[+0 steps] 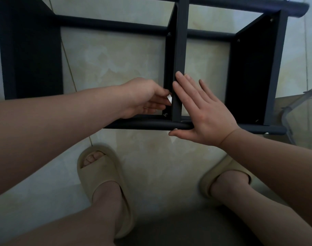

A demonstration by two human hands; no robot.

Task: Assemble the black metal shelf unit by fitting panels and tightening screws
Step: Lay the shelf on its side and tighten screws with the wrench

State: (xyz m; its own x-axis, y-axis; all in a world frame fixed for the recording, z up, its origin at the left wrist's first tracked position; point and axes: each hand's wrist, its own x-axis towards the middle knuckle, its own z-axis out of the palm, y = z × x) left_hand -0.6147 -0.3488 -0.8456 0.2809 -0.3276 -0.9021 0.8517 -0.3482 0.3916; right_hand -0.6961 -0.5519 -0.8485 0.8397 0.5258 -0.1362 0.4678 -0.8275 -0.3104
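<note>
The black metal shelf unit point(249, 71) lies on its side on the tiled floor, with round black tubes along its near and far edges. A middle panel point(180, 55) stands upright between them. My right hand point(203, 112) lies flat against this panel's right face, fingers straight, thumb under the near tube point(148, 124). My left hand point(142, 98) reaches in from the left and pinches a small white object point(169, 99) against the panel's left side. A screw point(165, 114) sits in the panel's lower corner just below it.
Two feet in beige slides point(102, 176) stand on the cream tiles in front of the unit. Cardboard and a clear plastic bag point(300, 114) lie at the right edge. A wide black panel point(29, 50) forms the unit's left end.
</note>
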